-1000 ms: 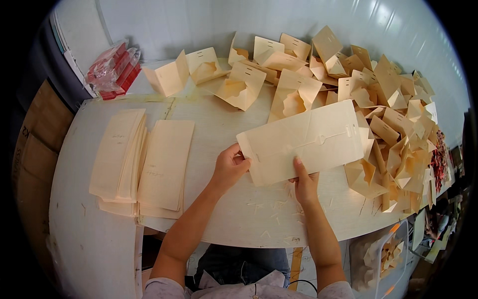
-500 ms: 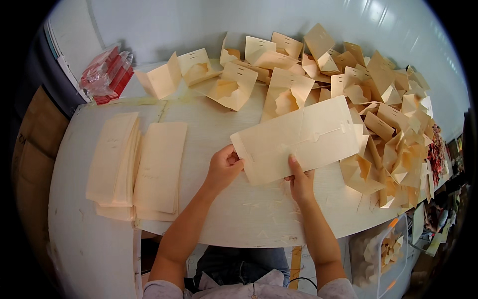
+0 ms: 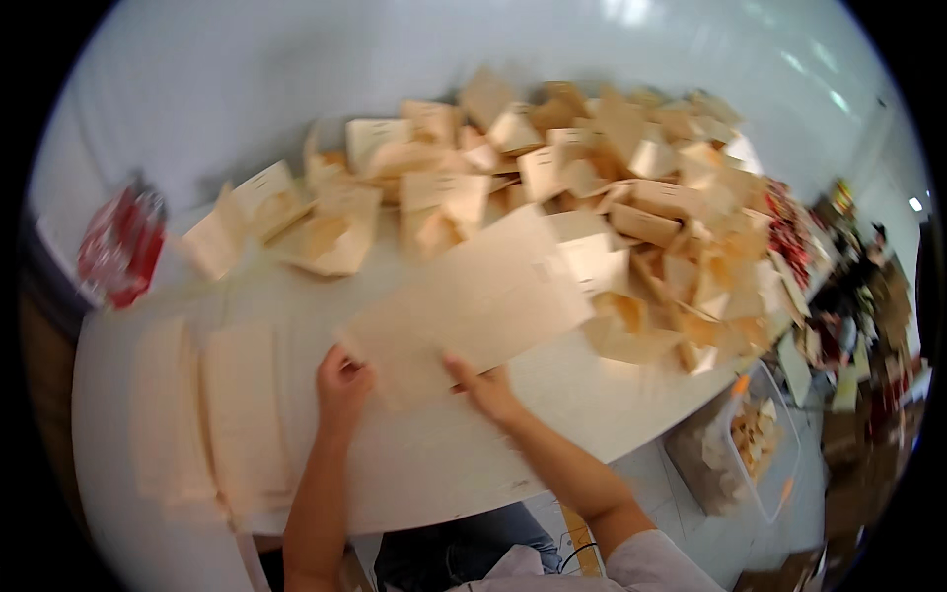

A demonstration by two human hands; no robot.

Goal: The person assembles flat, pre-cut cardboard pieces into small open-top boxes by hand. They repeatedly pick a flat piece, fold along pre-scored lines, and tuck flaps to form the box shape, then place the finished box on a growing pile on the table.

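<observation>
We see the right hand (image 3: pixel 485 389) grasping the cardboard sheet (image 3: pixel 478 301), its thumb on top; the left hand (image 3: pixel 343 391), fingers curled nearly closed, pinches the left end. The sheet is above the table (image 3: pixel 414 474), before the folded cards (image 3: pixel 669 199).

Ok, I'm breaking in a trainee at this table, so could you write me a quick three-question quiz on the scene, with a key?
1. True or false: the right hand has its thumb on the large flat cream sheet.

2. What colour is the shiny bundle at the far left of the table?
A) Blue
B) Red
C) Green

3. Fill in the blank: to the left of the left hand, flat sheets lie in ___ side-by-side stacks.

Key: 1. True. 2. B. 3. Two (blurred, but both show).
</observation>
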